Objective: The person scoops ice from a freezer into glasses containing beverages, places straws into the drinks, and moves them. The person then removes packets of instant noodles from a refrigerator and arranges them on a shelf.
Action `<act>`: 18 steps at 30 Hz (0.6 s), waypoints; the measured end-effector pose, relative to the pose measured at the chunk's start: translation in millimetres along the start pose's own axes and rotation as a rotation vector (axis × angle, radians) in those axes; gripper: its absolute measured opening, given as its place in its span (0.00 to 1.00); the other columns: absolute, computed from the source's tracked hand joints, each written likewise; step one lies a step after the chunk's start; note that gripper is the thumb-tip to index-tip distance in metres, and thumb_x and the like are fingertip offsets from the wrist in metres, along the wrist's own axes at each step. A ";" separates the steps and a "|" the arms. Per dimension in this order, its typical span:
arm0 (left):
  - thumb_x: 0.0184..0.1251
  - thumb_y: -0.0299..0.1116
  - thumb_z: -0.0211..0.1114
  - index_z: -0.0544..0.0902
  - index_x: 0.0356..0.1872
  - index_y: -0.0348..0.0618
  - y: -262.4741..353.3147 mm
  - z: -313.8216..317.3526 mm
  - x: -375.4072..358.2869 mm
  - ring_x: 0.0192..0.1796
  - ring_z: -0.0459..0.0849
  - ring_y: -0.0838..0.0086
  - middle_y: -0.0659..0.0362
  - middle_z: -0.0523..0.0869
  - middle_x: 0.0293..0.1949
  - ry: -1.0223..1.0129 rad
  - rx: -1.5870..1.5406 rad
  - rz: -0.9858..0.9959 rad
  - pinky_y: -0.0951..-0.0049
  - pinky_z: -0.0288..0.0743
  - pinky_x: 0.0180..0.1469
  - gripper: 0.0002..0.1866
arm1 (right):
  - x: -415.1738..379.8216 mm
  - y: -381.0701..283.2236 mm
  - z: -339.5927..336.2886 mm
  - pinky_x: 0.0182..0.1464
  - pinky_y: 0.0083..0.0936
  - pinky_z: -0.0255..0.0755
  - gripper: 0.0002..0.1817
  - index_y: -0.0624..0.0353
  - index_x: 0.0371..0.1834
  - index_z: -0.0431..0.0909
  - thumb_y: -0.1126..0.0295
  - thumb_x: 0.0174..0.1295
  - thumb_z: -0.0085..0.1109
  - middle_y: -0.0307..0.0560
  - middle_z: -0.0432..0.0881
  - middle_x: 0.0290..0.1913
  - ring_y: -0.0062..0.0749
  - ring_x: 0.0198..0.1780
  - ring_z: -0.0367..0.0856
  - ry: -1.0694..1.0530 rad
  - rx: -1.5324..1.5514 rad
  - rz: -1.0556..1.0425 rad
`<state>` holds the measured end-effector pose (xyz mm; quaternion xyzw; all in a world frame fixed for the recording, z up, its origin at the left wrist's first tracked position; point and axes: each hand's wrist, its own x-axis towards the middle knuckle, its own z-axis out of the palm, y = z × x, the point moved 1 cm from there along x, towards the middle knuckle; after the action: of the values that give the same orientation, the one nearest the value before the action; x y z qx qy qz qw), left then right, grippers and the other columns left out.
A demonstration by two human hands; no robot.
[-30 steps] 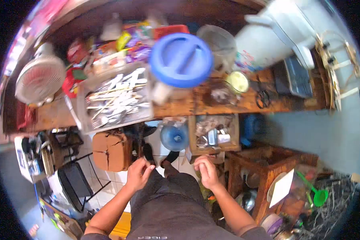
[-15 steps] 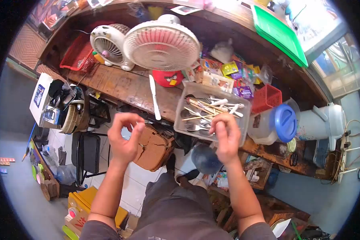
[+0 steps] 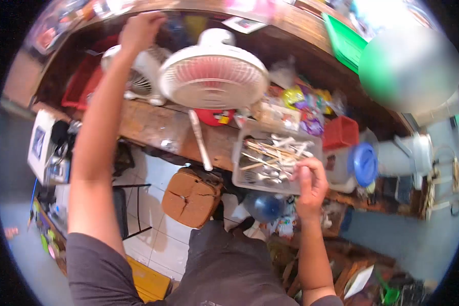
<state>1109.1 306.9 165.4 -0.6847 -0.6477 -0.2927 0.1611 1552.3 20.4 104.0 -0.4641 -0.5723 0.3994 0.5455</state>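
One blurred left hand (image 3: 143,33), its grip unreadable, rises near a small white plastic fan (image 3: 147,77); the half-curled right hand (image 3: 311,186), any pinch hidden, is beside a translucent rectangular plastic tray (image 3: 236,160) on the brown wooden desk (image 3: 153,122), where fingers snagging the rim could spill utensils (image 3: 275,153).

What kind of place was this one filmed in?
Probably behind the counter of a small food stall or shop, though a home kitchen can't be ruled out. Pointing that way: the plastic box of cutlery, the colourful small packets and the blue-lidded container.
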 end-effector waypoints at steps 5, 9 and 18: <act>0.63 0.52 0.68 0.84 0.54 0.40 -37.8 43.3 25.0 0.56 0.84 0.53 0.45 0.86 0.52 -0.309 0.065 0.012 0.57 0.75 0.59 0.28 | -26.7 -1.6 -31.9 0.40 0.20 0.70 0.03 0.63 0.39 0.78 0.75 0.69 0.58 0.40 0.77 0.35 0.20 0.35 0.74 0.091 -0.225 0.015; 0.64 0.54 0.68 0.85 0.53 0.36 -38.8 51.2 29.9 0.55 0.86 0.56 0.45 0.88 0.50 -0.362 -0.035 -0.202 0.63 0.75 0.57 0.30 | -46.4 -2.4 -49.7 0.44 0.23 0.72 0.04 0.64 0.36 0.78 0.76 0.68 0.58 0.43 0.80 0.36 0.26 0.39 0.78 0.108 -0.204 0.095; 0.66 0.50 0.69 0.81 0.59 0.31 -58.7 94.5 29.3 0.54 0.86 0.66 0.48 0.89 0.51 -0.220 -0.346 -0.362 0.69 0.73 0.60 0.32 | -58.8 -2.3 -51.4 0.37 0.22 0.69 0.05 0.64 0.34 0.77 0.75 0.67 0.60 0.41 0.75 0.32 0.24 0.32 0.74 0.124 -0.209 0.008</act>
<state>1069.3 393.1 100.6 -0.6026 -0.7137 -0.3469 -0.0846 1601.7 -39.5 95.7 -0.5447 -0.5741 0.3101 0.5268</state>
